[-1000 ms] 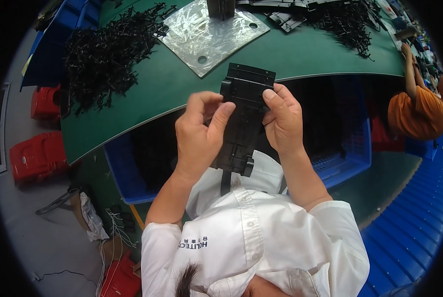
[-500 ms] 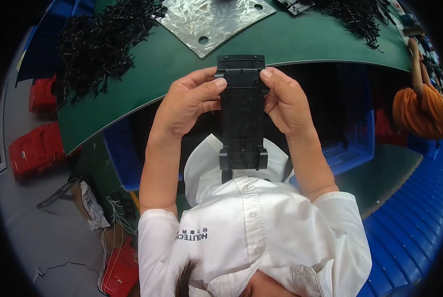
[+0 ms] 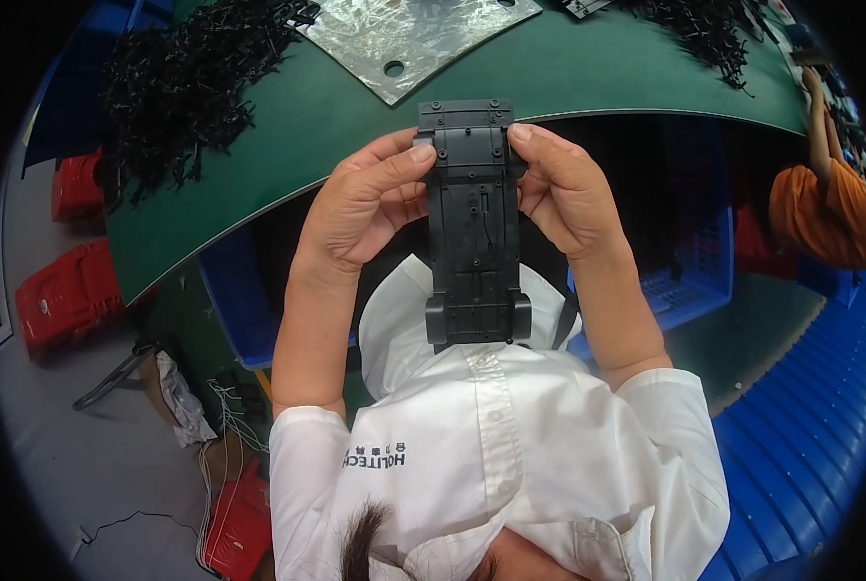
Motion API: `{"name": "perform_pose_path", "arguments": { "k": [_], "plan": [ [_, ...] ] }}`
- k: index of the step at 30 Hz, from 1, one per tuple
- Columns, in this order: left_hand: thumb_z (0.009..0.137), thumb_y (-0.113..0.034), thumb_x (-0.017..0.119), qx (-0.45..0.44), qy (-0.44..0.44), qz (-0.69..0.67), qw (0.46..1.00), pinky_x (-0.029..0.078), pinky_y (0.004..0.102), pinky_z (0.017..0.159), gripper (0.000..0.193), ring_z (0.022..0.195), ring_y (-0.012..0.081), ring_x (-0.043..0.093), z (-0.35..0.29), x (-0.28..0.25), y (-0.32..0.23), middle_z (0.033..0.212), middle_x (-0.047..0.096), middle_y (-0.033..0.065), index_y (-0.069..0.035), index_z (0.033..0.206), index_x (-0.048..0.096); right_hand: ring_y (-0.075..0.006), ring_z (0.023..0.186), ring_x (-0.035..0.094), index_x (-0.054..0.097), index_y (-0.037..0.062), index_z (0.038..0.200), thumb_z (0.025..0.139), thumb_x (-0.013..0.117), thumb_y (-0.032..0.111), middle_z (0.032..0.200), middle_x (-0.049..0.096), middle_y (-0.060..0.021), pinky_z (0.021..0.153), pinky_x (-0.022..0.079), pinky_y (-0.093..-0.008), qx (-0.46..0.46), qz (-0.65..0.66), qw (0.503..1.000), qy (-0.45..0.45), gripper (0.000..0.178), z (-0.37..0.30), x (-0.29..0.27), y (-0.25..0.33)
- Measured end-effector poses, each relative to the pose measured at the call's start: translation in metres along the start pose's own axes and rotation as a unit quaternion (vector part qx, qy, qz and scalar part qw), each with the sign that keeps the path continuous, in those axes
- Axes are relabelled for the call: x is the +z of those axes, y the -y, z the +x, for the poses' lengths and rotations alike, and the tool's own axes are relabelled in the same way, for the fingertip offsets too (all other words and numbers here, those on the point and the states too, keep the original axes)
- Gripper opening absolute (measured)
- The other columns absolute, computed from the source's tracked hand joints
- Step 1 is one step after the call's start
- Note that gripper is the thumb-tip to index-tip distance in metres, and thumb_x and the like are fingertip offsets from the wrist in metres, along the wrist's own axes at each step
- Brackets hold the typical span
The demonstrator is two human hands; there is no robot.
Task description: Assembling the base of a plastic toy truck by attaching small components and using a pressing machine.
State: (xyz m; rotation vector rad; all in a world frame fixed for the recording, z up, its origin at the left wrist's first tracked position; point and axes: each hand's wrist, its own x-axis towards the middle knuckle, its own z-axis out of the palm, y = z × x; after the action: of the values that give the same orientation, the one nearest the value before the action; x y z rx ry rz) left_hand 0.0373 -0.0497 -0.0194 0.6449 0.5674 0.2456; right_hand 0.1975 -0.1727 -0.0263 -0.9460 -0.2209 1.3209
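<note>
So, black part (image 3: 471, 228): at worktop (image 3: 292, 121) near edge; best kept level
Left hand (image 3: 360, 198): pinching left side
Right hand (image 3: 570, 189): pinching right

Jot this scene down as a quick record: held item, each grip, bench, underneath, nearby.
Held item: long black plastic part
Left grip: thumb and fingers on its left edge, far end
Right grip: thumb and fingers on its right edge, far end
Bench: green tabletop; black pile left, metal plate middle, another black pile right
Underneath: blue crate at the right, partly hidden
Nearby: co-worker in an orange top, far right
</note>
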Motion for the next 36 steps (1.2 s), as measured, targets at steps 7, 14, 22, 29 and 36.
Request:
{"name": "perform_pose_path", "arguments": {
  "k": [7,14,22,29,36],
  "plan": [
    [0.082,-0.015,0.063,-0.017,0.009,-0.027,0.999,0.049,0.0293,0.077,0.038,0.088,0.0156,0.060,-0.002,0.000,0.003,0.100,0.061,0.0072,-0.002,0.116,0.051,-0.0086,0.070,0.061,0.058,-0.0003,0.096,0.088,0.055,0.018,0.085,0.063,-0.0049,0.057,0.048,-0.0190,0.000,0.005,1.000,-0.016,0.021,-0.002,0.002,0.001],
    [0.084,-0.014,0.061,-0.001,0.010,-0.035,0.999,0.051,0.0350,0.077,0.038,0.090,0.0186,0.060,-0.004,0.001,0.005,0.103,0.060,0.0087,-0.002,0.118,0.050,-0.0079,0.068,0.060,0.060,0.0010,0.094,0.087,0.057,0.022,0.083,0.063,-0.0042,0.058,0.048,-0.0187,0.003,-0.035,0.999,-0.025,0.022,-0.002,0.000,0.003],
    [0.085,-0.014,0.060,0.005,0.016,-0.038,0.999,0.052,0.0356,0.077,0.037,0.089,0.0192,0.060,-0.005,-0.002,0.008,0.102,0.060,0.0097,-0.001,0.118,0.049,-0.0091,0.067,0.060,0.061,0.0020,0.095,0.085,0.059,0.026,0.081,0.064,-0.0042,0.062,0.050,-0.0214,0.035,-0.081,0.996,-0.029,0.026,-0.004,0.001,0.006],
    [0.085,-0.014,0.060,0.005,0.020,-0.063,0.998,0.051,0.0360,0.078,0.037,0.090,0.0188,0.060,-0.005,-0.004,0.010,0.102,0.060,0.0088,-0.003,0.118,0.049,-0.0125,0.070,0.061,0.060,0.0019,0.097,0.084,0.061,0.023,0.085,0.063,-0.0060,0.064,0.052,-0.0251,0.055,-0.025,0.998,-0.014,0.025,-0.002,-0.003,0.003],
    [0.086,-0.015,0.058,0.006,0.009,-0.068,0.998,0.050,0.0355,0.080,0.036,0.094,0.0186,0.058,-0.006,-0.003,0.012,0.106,0.058,0.0091,-0.003,0.119,0.048,-0.0127,0.075,0.060,0.058,0.0010,0.101,0.084,0.062,0.020,0.089,0.062,-0.0061,0.068,0.051,-0.0255,0.080,0.046,0.995,0.030,0.026,-0.002,-0.005,0.001]
  ]
}}
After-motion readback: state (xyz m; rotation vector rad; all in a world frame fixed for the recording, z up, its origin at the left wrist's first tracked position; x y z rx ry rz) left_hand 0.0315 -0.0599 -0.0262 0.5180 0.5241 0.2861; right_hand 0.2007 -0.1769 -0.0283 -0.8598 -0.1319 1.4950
